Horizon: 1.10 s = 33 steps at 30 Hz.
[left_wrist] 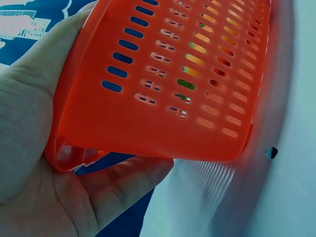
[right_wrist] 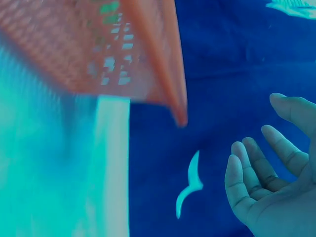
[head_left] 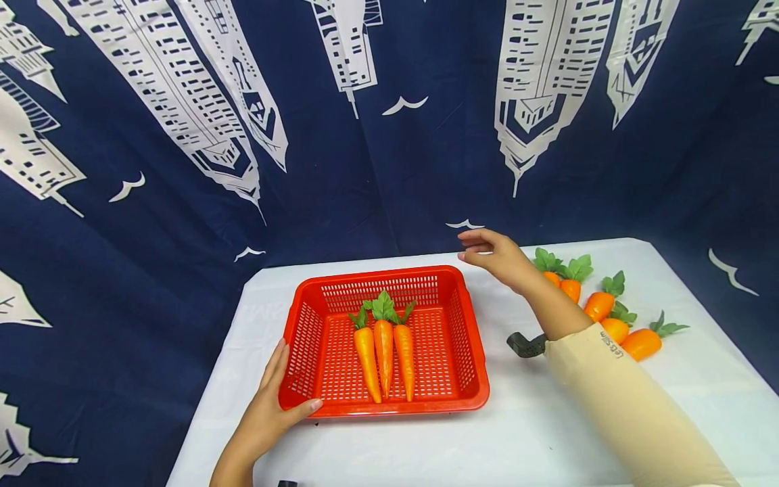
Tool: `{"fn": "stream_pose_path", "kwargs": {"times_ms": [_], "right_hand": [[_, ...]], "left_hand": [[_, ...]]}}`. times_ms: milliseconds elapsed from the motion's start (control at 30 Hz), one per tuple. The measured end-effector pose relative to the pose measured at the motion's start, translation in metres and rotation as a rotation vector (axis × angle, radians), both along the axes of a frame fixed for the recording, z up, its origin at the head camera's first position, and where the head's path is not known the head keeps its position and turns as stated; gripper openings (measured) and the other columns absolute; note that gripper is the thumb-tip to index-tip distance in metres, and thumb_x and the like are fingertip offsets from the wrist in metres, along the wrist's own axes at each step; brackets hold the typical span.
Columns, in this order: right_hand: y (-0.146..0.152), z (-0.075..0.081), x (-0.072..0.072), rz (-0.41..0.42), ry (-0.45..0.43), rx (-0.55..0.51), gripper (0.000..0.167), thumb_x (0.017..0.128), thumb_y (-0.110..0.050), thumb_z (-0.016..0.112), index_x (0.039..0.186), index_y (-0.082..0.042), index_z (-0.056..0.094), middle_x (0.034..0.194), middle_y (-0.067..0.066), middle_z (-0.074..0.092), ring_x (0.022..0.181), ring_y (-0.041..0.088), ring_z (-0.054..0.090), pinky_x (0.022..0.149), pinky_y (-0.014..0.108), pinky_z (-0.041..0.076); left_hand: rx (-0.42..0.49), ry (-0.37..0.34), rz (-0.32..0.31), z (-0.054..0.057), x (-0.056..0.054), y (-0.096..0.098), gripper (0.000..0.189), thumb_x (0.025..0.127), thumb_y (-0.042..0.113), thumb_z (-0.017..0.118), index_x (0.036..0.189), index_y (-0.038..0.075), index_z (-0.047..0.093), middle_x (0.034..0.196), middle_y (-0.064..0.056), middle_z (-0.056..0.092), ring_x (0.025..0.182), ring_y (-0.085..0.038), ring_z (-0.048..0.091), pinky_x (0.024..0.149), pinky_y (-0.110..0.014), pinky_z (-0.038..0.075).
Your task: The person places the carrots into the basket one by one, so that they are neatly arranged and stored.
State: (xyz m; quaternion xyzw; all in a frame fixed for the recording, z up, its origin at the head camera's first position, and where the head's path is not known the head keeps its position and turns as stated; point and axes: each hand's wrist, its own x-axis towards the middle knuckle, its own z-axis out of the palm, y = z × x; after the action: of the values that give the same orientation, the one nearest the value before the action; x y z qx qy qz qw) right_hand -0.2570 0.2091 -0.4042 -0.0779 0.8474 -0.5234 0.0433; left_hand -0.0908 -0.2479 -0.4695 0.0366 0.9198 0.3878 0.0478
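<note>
A red plastic basket (head_left: 389,408) with slotted walls stands on the white table. Three long orange carrots (head_left: 385,355) with green leafy tops lie side by side inside it. My left hand (head_left: 268,412) grips the basket's near left corner, thumb over the front rim and fingers along the outer left side. In the left wrist view, the basket wall (left_wrist: 148,118) sits between thumb and fingers. Past the basket's far right corner, my right hand (head_left: 496,257) hovers in the air, its fingers loosely bent and holding nothing. The right wrist view shows that hand (right_wrist: 276,182) apart from the basket.
Several short, plump orange vegetables (head_left: 599,306) with green leaves lie on the table's right side, partly hidden by my right forearm. A black object (head_left: 526,345) shows beside the sleeve. A dark blue cloth (head_left: 377,189) with white building prints hangs behind the white table (head_left: 426,450).
</note>
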Motion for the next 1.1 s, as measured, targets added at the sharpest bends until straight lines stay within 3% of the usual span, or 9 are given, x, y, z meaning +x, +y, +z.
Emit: {"fn": "stream_pose_path", "kwargs": {"times_ms": [300,633,833,967,1100], "right_hand": [[0.034,-0.015,0.003,-0.082,-0.015,0.004,0.062,0.095,-0.036,0.071,0.148,-0.013,0.049,0.149,0.015,0.052,0.134,0.033,0.052,0.112,0.055,0.044],[0.078,-0.029,0.015,-0.136,-0.055,0.137,0.072,0.093,-0.053,0.068,0.149,-0.014,0.046,0.153,0.016,0.048,0.142,0.037,0.045,0.111,0.058,0.044],[0.104,-0.039,0.023,-0.142,-0.080,0.202,0.079,0.093,-0.058,0.064,0.152,-0.011,0.041,0.153,0.023,0.044,0.143,0.043,0.039,0.115,0.062,0.036],[0.120,-0.043,0.027,-0.106,-0.088,0.248,0.075,0.097,-0.049,0.063,0.153,-0.006,0.038,0.153,0.028,0.040,0.142,0.048,0.038,0.114,0.066,0.033],[0.131,-0.046,0.029,-0.059,-0.118,0.312,0.072,0.100,-0.041,0.062,0.154,-0.003,0.034,0.154,0.032,0.036,0.140,0.052,0.036,0.107,0.066,0.040]], "left_hand": [[0.003,0.004,0.002,-0.001,0.001,-0.002,0.118,0.078,0.049,0.084,0.164,0.023,0.008,0.172,0.006,0.000,0.153,-0.038,0.021,0.112,-0.072,0.032],[0.010,0.007,-0.003,-0.001,0.000,-0.001,0.118,0.078,0.048,0.085,0.164,0.024,0.007,0.172,0.007,0.000,0.154,-0.038,0.021,0.112,-0.073,0.031],[0.005,0.011,0.000,-0.001,0.000,-0.001,0.118,0.078,0.048,0.085,0.164,0.024,0.008,0.172,0.007,0.001,0.153,-0.038,0.022,0.112,-0.073,0.031],[0.007,0.023,-0.005,-0.002,0.001,-0.002,0.118,0.078,0.046,0.085,0.164,0.023,0.008,0.172,0.006,0.001,0.153,-0.039,0.023,0.111,-0.073,0.031],[0.016,0.011,0.001,-0.003,0.001,-0.002,0.118,0.078,0.045,0.086,0.164,0.025,0.007,0.172,0.008,0.001,0.153,-0.038,0.022,0.112,-0.073,0.031]]}}
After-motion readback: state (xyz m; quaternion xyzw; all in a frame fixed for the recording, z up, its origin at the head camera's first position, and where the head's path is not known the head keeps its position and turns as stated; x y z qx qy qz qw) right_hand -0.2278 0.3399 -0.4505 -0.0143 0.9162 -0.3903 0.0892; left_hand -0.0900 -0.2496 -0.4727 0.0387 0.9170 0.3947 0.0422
